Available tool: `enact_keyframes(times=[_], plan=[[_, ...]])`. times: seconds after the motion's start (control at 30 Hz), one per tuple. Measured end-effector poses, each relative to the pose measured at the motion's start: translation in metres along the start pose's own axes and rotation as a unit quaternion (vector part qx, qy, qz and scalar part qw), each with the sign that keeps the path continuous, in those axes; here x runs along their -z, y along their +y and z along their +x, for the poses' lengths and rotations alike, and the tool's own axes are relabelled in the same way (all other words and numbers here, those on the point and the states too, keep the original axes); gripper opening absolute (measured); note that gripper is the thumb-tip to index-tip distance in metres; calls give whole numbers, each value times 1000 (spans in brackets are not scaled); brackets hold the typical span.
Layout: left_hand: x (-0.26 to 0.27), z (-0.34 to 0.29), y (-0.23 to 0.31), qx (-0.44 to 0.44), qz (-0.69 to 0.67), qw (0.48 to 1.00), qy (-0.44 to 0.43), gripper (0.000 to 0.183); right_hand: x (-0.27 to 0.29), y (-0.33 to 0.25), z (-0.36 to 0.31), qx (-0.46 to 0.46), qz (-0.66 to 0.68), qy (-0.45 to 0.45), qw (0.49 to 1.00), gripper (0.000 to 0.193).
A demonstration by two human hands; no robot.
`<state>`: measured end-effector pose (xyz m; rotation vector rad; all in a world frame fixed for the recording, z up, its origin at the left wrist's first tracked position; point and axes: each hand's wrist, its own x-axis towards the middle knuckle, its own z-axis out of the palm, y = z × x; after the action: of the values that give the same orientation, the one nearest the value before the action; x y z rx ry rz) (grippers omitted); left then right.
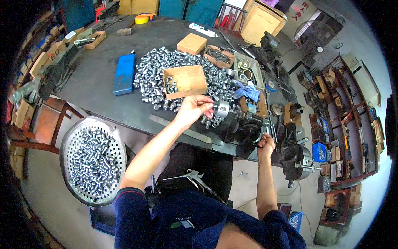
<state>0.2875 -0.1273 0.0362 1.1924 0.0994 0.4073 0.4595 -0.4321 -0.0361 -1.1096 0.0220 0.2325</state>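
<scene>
My left hand (195, 108) is at the face of a round silver chuck (222, 109), thumb and fingers pinched together. Whatever small piece they hold is hidden by the fingertips. The chuck sits on the left end of a dark bench machine (247, 129). At the machine's right end, my right hand (266, 143) is closed; the part inside its fingers cannot be made out. Behind my left hand spreads a large heap of shiny metal fittings (155, 66). An open cardboard box (191, 81) with a few fittings inside rests on that heap.
A perforated metal pan (67, 166) of small metal parts stands left, below the table (95, 79). On the table lie a blue case (124, 74), a closed carton (191, 43) and blue gloves (247, 90). An air gun (192, 176) hangs before me. Shelving (346, 124) stands right.
</scene>
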Motion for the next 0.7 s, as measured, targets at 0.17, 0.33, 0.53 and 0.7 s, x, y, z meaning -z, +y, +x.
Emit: enact_keyframes(times=[0.17, 0.33, 0.53, 0.7], plan=[[-1, 4, 2, 25, -10, 1000, -15, 13, 1, 0, -3, -6, 8, 12, 1000, 18], [2, 7, 5, 32, -18, 999, -33, 13, 1, -4, -9, 9, -10, 39, 999, 22], [5, 9, 13, 40, 12, 997, -66, 18, -20, -51, -30, 0, -24, -26, 999, 20], [3, 11, 14, 47, 60, 995, -64, 17, -48, -81, 1, 56, -37, -32, 997, 26]])
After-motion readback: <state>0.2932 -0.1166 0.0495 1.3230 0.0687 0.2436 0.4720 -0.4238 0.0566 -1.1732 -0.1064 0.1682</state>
